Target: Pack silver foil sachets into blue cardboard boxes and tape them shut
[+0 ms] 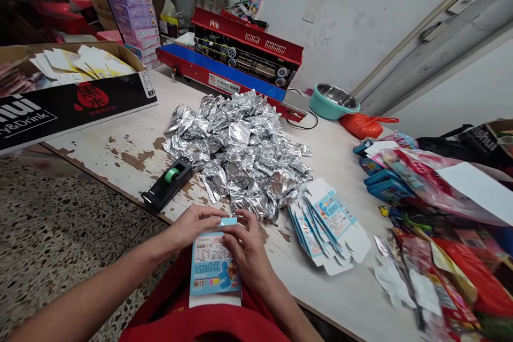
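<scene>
Working the flap (228, 221) of a blue box (214, 264) above the lap, at the worktop (332, 149) edge: left hand (200, 224) pinches it, right hand (248, 246) grips the box side. Flap not yet closed; flat boxes (331, 219), heaped foil packets (240, 136) look left to do.

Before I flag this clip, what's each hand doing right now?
Left hand: fingers at the blue box's top flap; whether it pinches cannot be told.
Right hand: closed, holding the box near its top.
</scene>
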Action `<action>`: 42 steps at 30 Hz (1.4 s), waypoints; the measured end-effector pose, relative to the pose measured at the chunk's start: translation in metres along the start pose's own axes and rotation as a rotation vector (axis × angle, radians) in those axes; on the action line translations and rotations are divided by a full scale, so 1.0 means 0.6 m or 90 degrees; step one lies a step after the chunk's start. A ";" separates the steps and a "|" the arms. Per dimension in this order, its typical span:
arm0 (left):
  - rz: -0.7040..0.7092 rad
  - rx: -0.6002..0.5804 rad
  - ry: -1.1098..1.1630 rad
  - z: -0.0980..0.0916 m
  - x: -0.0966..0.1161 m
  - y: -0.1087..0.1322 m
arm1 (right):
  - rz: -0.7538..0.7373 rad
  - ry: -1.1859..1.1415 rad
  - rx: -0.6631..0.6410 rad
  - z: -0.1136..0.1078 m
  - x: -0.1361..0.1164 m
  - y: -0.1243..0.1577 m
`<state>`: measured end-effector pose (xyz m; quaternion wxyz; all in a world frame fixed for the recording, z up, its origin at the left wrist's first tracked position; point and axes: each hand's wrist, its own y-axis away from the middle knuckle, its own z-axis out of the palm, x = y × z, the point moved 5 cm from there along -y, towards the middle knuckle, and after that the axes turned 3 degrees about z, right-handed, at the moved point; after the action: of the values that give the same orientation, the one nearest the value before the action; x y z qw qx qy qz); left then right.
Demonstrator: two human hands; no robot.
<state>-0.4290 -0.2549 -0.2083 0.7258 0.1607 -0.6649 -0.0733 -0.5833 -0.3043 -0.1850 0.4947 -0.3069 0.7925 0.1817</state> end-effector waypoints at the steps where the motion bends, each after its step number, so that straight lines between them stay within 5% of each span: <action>1: -0.003 -0.026 -0.002 -0.001 0.000 -0.003 | -0.011 0.002 -0.035 0.003 -0.001 -0.003; 6: 0.008 -0.247 -0.084 0.010 -0.006 0.004 | 0.082 -0.154 -0.069 0.015 0.036 -0.004; 8: 0.014 -0.176 -0.073 0.005 -0.024 0.015 | 0.158 -0.195 -0.014 0.019 0.059 0.002; 11: 0.035 0.087 -0.033 -0.012 -0.064 0.047 | 0.230 -0.212 0.050 0.029 0.082 0.013; 13: 0.041 0.193 -0.031 -0.016 -0.089 0.074 | 0.240 -0.231 0.064 0.038 0.087 0.018; 20: 0.010 0.251 0.038 -0.014 -0.123 0.099 | 0.239 -0.215 0.014 0.072 0.085 0.027; 25: 0.074 0.337 0.104 -0.019 -0.099 0.094 | 0.334 -0.390 -0.038 0.100 0.064 0.002; 28: 0.135 0.388 0.042 -0.080 -0.059 0.099 | 0.332 -0.384 -0.094 0.110 0.030 -0.050; 31: 0.125 0.540 -0.177 -0.192 -0.027 0.115 | 0.263 -0.315 -0.163 0.123 -0.003 -0.109; 34: 0.062 0.469 -0.268 -0.269 -0.025 0.108 | 0.169 -0.172 -0.312 0.163 -0.024 -0.145; 38: -0.004 0.316 -0.172 -0.286 -0.034 0.085 | 0.088 0.027 -0.411 0.218 -0.027 -0.159; 42: -0.050 0.295 -0.143 -0.284 -0.025 0.066 | 0.077 0.118 -0.420 0.235 -0.026 -0.162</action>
<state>-0.2663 -0.1896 -0.2204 0.5876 0.3392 -0.7338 0.0353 -0.4186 -0.2883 -0.2322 0.2834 -0.4178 0.7495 0.4283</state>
